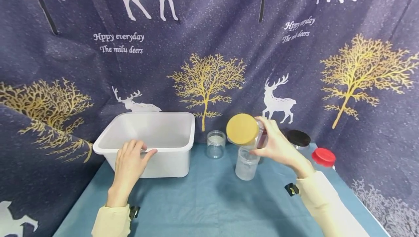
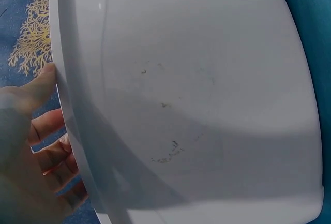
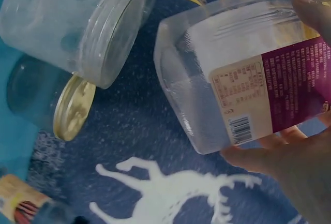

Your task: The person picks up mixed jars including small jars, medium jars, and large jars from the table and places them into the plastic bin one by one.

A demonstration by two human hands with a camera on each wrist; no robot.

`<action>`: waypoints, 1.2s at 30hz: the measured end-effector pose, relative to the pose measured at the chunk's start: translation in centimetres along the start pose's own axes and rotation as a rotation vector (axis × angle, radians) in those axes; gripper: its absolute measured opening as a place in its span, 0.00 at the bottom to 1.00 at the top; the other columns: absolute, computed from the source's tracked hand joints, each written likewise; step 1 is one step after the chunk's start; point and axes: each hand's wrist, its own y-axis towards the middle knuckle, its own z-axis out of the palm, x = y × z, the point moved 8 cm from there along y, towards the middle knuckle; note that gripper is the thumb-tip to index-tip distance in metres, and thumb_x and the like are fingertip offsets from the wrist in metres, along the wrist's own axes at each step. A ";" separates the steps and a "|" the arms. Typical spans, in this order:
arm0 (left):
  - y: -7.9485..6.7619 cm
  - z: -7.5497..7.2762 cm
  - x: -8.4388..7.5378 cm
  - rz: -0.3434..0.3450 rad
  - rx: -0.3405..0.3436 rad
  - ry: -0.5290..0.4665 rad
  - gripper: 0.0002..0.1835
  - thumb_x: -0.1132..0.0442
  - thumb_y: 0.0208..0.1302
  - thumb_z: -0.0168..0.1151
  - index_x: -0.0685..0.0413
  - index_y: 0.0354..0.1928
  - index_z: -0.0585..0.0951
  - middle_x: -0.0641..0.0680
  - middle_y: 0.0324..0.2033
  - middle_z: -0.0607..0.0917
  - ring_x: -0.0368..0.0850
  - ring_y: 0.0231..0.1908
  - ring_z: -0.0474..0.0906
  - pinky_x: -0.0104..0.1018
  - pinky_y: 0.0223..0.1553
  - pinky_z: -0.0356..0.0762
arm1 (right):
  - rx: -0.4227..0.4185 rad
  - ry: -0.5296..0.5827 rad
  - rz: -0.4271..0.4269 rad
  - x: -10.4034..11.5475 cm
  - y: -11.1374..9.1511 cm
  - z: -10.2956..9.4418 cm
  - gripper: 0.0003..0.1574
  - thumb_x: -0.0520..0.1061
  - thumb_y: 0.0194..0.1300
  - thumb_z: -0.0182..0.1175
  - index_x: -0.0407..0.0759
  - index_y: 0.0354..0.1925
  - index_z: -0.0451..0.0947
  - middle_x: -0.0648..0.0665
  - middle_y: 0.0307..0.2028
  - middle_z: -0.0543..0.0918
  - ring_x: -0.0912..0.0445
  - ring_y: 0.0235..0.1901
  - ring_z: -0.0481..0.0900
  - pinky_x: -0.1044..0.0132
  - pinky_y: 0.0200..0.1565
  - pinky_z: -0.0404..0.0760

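My right hand (image 1: 273,142) grips a clear plastic jar (image 3: 201,79) around its side, above the table. Its round yellow lid (image 1: 242,129) faces my head camera, and the jar is tipped sideways. A cream and purple label (image 3: 271,87) with a barcode shows on it in the right wrist view. Just below it in the head view stands a translucent jar (image 1: 246,166), partly overlapped. My left hand (image 1: 129,160) rests at the front rim of a white plastic bin (image 1: 163,162). The thumb tip touches that rim, with the other fingers loosely bent over it.
Right of the bin stands a short clear jar (image 1: 216,146). Behind my right forearm are a black-lidded jar (image 1: 298,139) and a red-lidded container (image 1: 323,157). A blue cloth (image 1: 203,204) covers the table, and a dark printed curtain (image 1: 209,29) hangs close behind.
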 end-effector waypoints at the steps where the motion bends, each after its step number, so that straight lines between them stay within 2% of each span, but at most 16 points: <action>1: 0.0 0.0 0.0 -0.002 0.003 0.000 0.19 0.52 0.55 0.74 0.56 0.32 0.75 0.57 0.32 0.75 0.57 0.36 0.68 0.52 0.39 0.62 | 0.017 -0.005 -0.007 0.3 0.5 0.4 0.68 0.45 0.35 0.83 0.44 0.70 0.56 0.38 0.53 0.65 0.47 0.50 0.68 0.49 0.50 0.72; 7: 0.1 0.2 -0.1 0.001 0.015 0.003 0.19 0.51 0.55 0.73 0.56 0.32 0.75 0.57 0.32 0.75 0.57 0.36 0.69 0.50 0.38 0.61 | 0.080 -0.065 -0.112 2.3 3.7 2.1 0.69 0.42 0.33 0.82 0.43 0.70 0.57 0.35 0.55 0.63 0.43 0.49 0.71 0.46 0.51 0.74; 11: 0.1 0.1 -0.2 0.002 0.015 0.007 0.18 0.52 0.55 0.73 0.56 0.32 0.75 0.57 0.32 0.75 0.57 0.36 0.69 0.51 0.39 0.61 | 0.098 -0.161 -0.262 4.3 5.8 2.9 0.68 0.43 0.33 0.82 0.44 0.70 0.57 0.34 0.56 0.63 0.41 0.53 0.68 0.44 0.55 0.71; 17: 0.2 0.0 -0.1 -0.009 0.016 0.007 0.18 0.52 0.56 0.73 0.56 0.32 0.75 0.56 0.32 0.74 0.57 0.37 0.69 0.52 0.40 0.62 | 0.096 -0.296 -0.509 7.9 9.1 4.6 0.66 0.45 0.33 0.81 0.41 0.69 0.59 0.35 0.54 0.67 0.42 0.52 0.68 0.44 0.56 0.66; 21: 0.0 0.2 0.0 -0.007 0.011 0.017 0.19 0.50 0.56 0.73 0.55 0.32 0.75 0.56 0.33 0.75 0.57 0.38 0.69 0.51 0.38 0.62 | 0.102 -0.376 -0.630 10.0 10.8 6.2 0.63 0.43 0.35 0.78 0.41 0.69 0.59 0.36 0.54 0.68 0.43 0.56 0.67 0.44 0.58 0.63; 26: -0.1 0.5 0.0 -0.003 0.008 0.011 0.19 0.50 0.56 0.73 0.54 0.31 0.75 0.55 0.33 0.75 0.57 0.37 0.70 0.50 0.37 0.61 | 0.123 -0.422 -0.682 11.9 12.5 8.1 0.58 0.40 0.38 0.74 0.41 0.68 0.61 0.38 0.55 0.69 0.44 0.60 0.65 0.45 0.61 0.60; 33: 0.0 0.3 0.2 -0.017 0.016 0.010 0.19 0.50 0.57 0.72 0.55 0.32 0.75 0.56 0.34 0.75 0.57 0.39 0.70 0.51 0.39 0.61 | 0.180 -0.653 -0.690 13.1 14.6 12.2 0.55 0.45 0.44 0.73 0.49 0.70 0.61 0.40 0.60 0.67 0.45 0.62 0.63 0.45 0.63 0.58; 36: -0.1 0.2 0.3 -0.022 0.016 0.010 0.19 0.50 0.57 0.72 0.55 0.33 0.74 0.56 0.34 0.75 0.58 0.39 0.70 0.51 0.40 0.62 | 0.215 -0.697 -0.690 13.5 14.9 14.1 0.55 0.47 0.48 0.73 0.50 0.71 0.60 0.39 0.63 0.66 0.45 0.64 0.62 0.47 0.63 0.59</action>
